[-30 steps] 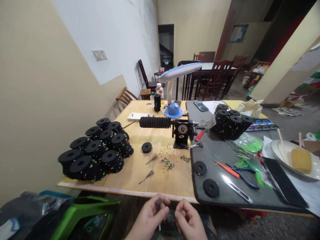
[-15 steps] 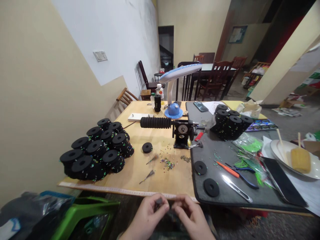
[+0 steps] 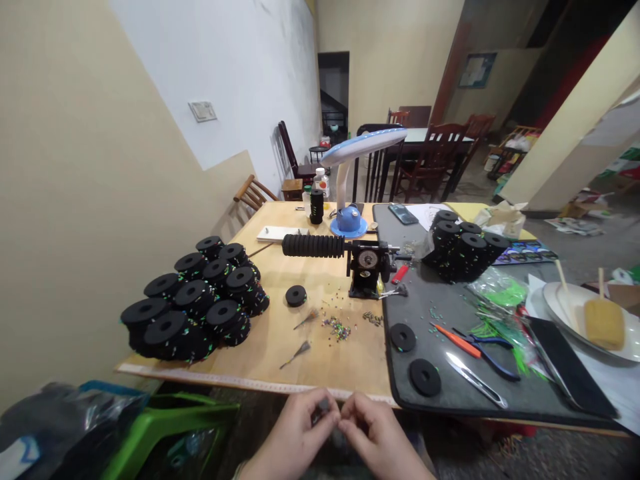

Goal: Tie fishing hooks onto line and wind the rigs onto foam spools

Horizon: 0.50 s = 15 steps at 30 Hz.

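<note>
Small dark piece [image 3: 324,405], identity not resolvable, sits pinched between thumb and curled fingertips of the left hand [image 3: 295,437] at the bottom edge of the view, just off the near edge of the wooden table [image 3: 320,347]; the right hand [image 3: 377,437] meets it at 3 o'clock, its fingertips bunched together and touching the left fingertips at the piece. Outward at 12 o'clock lie loose beads [image 3: 336,327], then the black winding device [image 3: 367,267]; at 10 o'clock stand stacked black foam discs [image 3: 193,300], and at 2 o'clock two single discs [image 3: 414,357] on the dark mat [image 3: 450,393].
</note>
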Tool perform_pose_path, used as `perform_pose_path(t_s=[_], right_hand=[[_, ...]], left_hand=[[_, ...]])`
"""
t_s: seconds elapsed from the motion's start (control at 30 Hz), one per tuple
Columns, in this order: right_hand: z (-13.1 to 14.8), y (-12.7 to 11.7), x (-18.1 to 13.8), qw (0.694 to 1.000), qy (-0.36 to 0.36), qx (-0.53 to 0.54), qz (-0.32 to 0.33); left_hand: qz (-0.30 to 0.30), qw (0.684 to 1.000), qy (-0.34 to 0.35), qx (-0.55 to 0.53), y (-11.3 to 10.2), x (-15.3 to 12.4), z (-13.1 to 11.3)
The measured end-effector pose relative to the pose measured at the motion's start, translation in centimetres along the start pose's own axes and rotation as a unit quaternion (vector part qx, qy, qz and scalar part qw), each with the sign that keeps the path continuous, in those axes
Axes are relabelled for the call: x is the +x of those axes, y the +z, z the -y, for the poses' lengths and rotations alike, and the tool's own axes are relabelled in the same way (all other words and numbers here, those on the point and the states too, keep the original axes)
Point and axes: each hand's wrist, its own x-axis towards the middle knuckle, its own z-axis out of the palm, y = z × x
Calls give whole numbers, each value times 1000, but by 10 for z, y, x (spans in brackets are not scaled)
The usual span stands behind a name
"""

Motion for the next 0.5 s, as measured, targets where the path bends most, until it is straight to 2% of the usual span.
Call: perform_pose_path(t_s=[0.1,0.2,0.27,0.37,0.5], right_hand=[[-5,-1,-1,1000,-1,-13,-13],[-12,3,1,992,52,105,-50],[-18,7,2,973,103,193,-69],[-26,13,4,950,131,268,-97],[-32,23,5,939,131,299,-112]], left_hand=[[15,995,-27,-94,1,1,8],[42,979,-57,-192,1,1,13],[48,968,-74,-235,1,1,15],[41,961,-84,-261,4,0,18],[43,958,-73,-274,10,-1,21]])
